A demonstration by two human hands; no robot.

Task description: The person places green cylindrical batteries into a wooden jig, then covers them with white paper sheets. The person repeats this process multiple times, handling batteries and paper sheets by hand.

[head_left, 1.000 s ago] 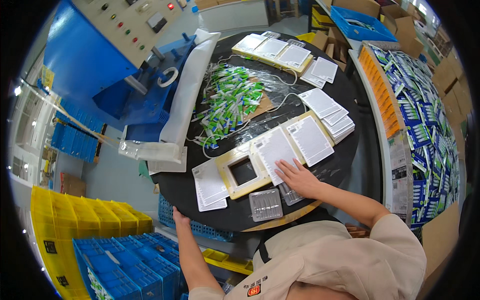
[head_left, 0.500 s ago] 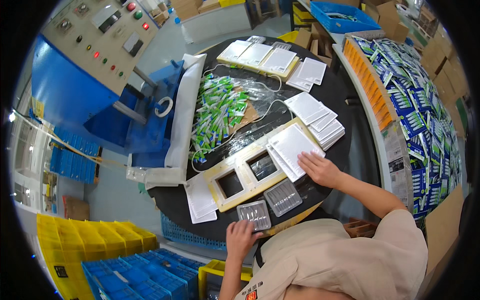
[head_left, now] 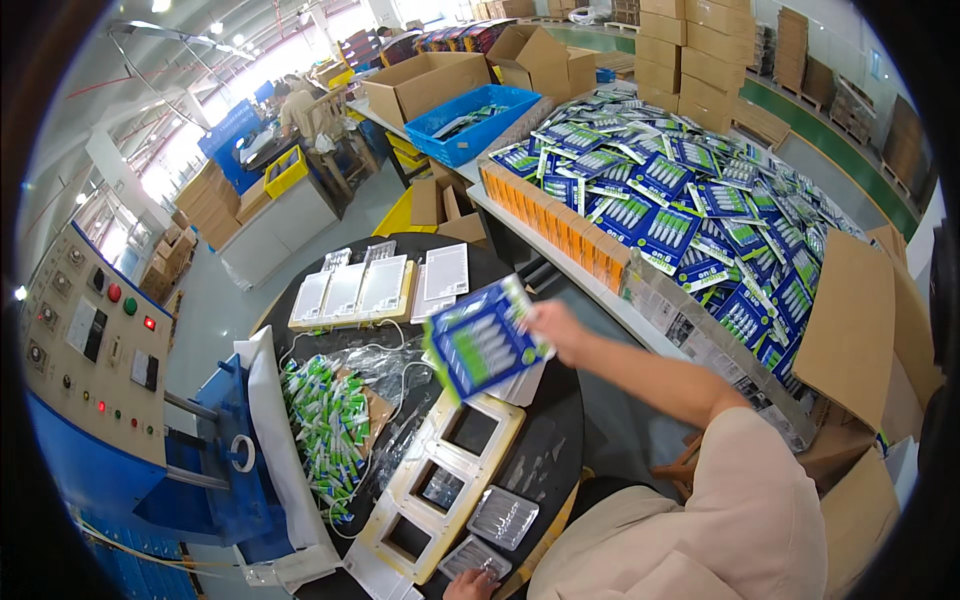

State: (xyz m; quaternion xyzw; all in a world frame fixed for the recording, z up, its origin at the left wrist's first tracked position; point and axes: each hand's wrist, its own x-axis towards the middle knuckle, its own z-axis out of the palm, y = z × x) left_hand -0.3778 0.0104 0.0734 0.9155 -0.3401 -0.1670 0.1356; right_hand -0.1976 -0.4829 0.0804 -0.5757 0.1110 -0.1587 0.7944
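Note:
My right hand (head_left: pixel 558 330) grips the edge of a blister pack (head_left: pixel 487 338), a blue card with several white-and-green tubes on it, slightly smeared by motion. It is raised over the right side of the round black table (head_left: pixel 545 470). Under it lies a cream frame (head_left: pixel 400 490) with three rectangular openings; something clear shows in the middle one. At the lower edge, my left hand (head_left: pixel 470 586) is partly cut off, its fingers closed on the rim of a clear plastic blister tray (head_left: pixel 474 558). A second clear tray (head_left: pixel 503 517) lies beside it.
Loose green-and-white tubes (head_left: pixel 325 425) are heaped on the table. Another frame with white cards (head_left: pixel 383 285) stands behind. Blister packs (head_left: pixel 680 190) fill a large bin on the right. A blue machine with a control panel (head_left: pixel 95 340) stands left, an open carton (head_left: pixel 845 330) right.
The view has swung up and to the right. My right hand has left the white cards and now holds a blister pack. The frame's third opening is uncovered.

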